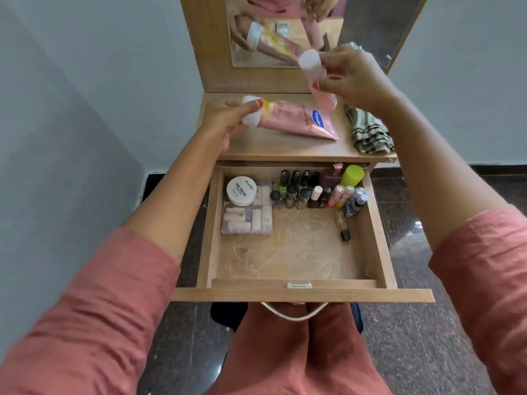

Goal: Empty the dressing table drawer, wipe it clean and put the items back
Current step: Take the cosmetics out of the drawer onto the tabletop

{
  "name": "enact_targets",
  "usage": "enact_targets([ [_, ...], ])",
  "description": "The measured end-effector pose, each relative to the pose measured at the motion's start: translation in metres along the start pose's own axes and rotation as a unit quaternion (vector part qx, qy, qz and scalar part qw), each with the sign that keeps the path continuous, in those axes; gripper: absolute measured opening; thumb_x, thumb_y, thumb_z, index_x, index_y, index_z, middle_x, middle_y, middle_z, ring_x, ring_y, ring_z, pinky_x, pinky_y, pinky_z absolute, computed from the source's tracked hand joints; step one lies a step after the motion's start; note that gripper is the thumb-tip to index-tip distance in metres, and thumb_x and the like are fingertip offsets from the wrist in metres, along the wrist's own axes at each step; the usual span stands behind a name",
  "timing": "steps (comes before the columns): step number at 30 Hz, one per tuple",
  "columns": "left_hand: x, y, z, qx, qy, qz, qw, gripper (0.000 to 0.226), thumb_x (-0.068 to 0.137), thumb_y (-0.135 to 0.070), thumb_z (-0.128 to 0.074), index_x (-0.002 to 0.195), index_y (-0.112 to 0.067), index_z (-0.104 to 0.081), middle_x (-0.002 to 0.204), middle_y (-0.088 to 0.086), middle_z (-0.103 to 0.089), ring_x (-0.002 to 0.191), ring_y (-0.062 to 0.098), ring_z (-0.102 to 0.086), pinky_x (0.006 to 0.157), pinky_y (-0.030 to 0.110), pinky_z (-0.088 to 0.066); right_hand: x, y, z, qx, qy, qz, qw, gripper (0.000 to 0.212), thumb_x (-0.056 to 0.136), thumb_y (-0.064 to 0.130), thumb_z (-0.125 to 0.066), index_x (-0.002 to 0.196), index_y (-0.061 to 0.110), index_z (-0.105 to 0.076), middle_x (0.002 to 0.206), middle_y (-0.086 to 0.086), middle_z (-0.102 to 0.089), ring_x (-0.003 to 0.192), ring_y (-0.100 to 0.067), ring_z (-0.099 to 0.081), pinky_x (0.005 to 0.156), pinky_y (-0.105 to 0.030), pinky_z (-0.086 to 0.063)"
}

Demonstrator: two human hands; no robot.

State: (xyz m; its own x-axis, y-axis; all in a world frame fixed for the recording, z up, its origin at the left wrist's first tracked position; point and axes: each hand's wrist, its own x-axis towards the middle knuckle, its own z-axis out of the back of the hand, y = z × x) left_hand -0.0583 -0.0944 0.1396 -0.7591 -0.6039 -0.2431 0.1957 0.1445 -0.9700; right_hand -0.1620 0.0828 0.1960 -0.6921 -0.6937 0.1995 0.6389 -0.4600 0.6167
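Grips tube [296, 118] on tabletop [271, 145] with left hand [225, 122], fingers curled round it; pinches small tube [312, 65] aloft with right hand [356, 78].

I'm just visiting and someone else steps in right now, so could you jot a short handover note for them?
Left hand grips the cap end of the large pink tube, which lies on the tabletop.
Right hand holds the small pink tube above the tabletop.
Drawer is open; white jar, clear box, nail polish bottles, green-capped can and other small items are inside.
Striped cloth lies on the tabletop, at the right.
Done: two tubes are out.
Left: take out the rest, wipe the drawer, put everything back.
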Motion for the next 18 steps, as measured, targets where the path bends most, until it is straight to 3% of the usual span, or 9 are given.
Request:
enact_targets([
  [3, 0.024, 0.007, -0.011, 0.004, -0.016, 0.008, 1.000, 0.023, 0.073, -0.018, -0.076, 0.077, -0.012, -0.054, 0.106, 0.012, -0.062, 0.097, 0.021, -0.066, 0.076, 0.027, -0.058, 0.017, -0.014, -0.001, -0.013, -0.001, -0.010, 1.000, 0.029, 0.086, 0.007, -0.057, 0.115, 0.004, -0.060, 0.113, -0.001, -0.049, 0.106, -0.012, -0.052, 0.093, -0.010, -0.039],
  [6, 0.043, 0.011, -0.019, 0.009, -0.026, 0.008, 1.000, 0.028, 0.072, -0.021, -0.077, 0.089, -0.008, -0.059, 0.111, 0.013, -0.064, 0.098, 0.021, -0.065, 0.085, 0.035, -0.056, 0.031, -0.029, -0.002, -0.030, -0.002, -0.024, 0.999, 0.030, 0.088, 0.006, -0.053, 0.117, 0.005, -0.058, 0.109, 0.003, -0.045, 0.101, -0.009, -0.048, 0.076, 0.004, -0.038],
  [7, 0.050, 0.012, -0.020, 0.012, -0.034, 0.000, 0.999, 0.033, 0.071, -0.023, -0.078, 0.093, -0.006, -0.061, 0.110, 0.013, -0.065, 0.098, 0.021, -0.065, 0.086, 0.036, -0.055, 0.034, -0.033, -0.003, -0.029, 0.001, -0.027, 0.999, 0.031, 0.088, 0.006, -0.053, 0.119, 0.005, -0.057, 0.109, 0.004, -0.044, 0.101, -0.009, -0.046, 0.081, 0.002, -0.039],
  [10, 0.061, 0.010, -0.026, 0.042, -0.047, -0.028, 0.998, 0.037, 0.071, -0.027, -0.077, 0.098, -0.008, -0.062, 0.104, 0.007, -0.065, 0.097, 0.018, -0.064, 0.086, 0.033, -0.055, 0.043, -0.044, -0.010, -0.037, 0.020, -0.022, 0.999, 0.035, 0.088, 0.007, -0.053, 0.123, 0.005, -0.054, 0.118, 0.000, -0.048, 0.108, -0.013, -0.048, 0.101, -0.022, -0.039],
  [13, 0.067, 0.010, -0.033, 0.083, -0.055, -0.059, 0.993, 0.035, 0.077, -0.028, -0.072, 0.105, -0.011, -0.059, 0.100, -0.001, -0.059, 0.092, 0.010, -0.058, 0.073, 0.017, -0.050, 0.050, -0.051, -0.018, -0.080, 0.037, -0.008, 0.996, 0.037, 0.089, 0.007, -0.052, 0.125, 0.006, -0.052, 0.128, -0.014, -0.048, 0.117, -0.026, -0.047, 0.101, -0.033, -0.035],
  [18, 0.072, 0.014, -0.041, 0.089, -0.057, -0.077, 0.991, 0.040, 0.079, -0.028, -0.069, 0.112, -0.010, -0.054, 0.106, -0.001, -0.057, 0.094, 0.008, -0.054, 0.070, 0.012, -0.045, 0.056, -0.060, -0.035, -0.108, 0.039, -0.010, 0.993, 0.044, 0.089, 0.005, -0.049, 0.132, 0.014, -0.047, 0.132, -0.014, -0.044, 0.124, -0.028, -0.042, 0.104, -0.035, -0.032],
])
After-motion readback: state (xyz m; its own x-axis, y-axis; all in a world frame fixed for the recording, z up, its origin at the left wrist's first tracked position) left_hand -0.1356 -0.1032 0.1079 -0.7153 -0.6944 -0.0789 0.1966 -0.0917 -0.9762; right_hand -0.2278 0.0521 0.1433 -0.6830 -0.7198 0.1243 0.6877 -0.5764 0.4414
